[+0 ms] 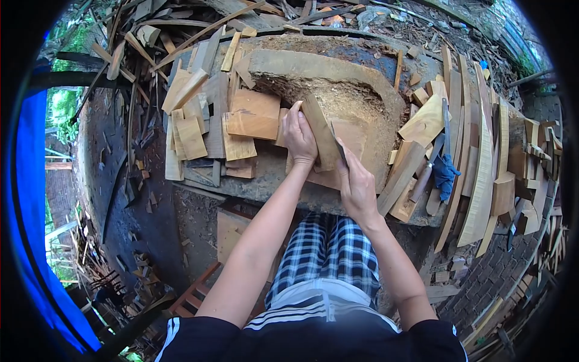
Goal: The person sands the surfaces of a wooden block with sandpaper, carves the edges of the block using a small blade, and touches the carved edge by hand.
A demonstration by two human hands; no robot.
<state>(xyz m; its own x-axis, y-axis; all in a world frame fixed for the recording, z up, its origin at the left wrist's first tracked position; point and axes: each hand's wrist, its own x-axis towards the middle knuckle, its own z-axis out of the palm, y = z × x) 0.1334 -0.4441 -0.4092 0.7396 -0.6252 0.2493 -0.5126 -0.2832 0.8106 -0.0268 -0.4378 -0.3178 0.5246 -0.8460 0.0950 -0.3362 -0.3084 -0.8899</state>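
Note:
My left hand (299, 136) is closed around the left side of a flat wooden piece (321, 131), which stands tilted over the workbench. My right hand (356, 184) grips a thin dark blade (339, 145), whose edge lies along the right side of the wooden piece. Its handle is hidden in my fingers. Behind both hands is a thick, hollowed wooden block (313, 65) with shavings (350, 99) in its hollow. Reddish-brown wooden blocks (253, 114) lie just left of my left hand.
Cut boards (193, 136) pile up on the bench's left. Long planks (476, 175), a blue cloth (445, 176) and a wooden-handled tool (422, 183) lie on the right. Scrap wood (148, 36) covers the back left. A blue sheet (27, 199) hangs at far left.

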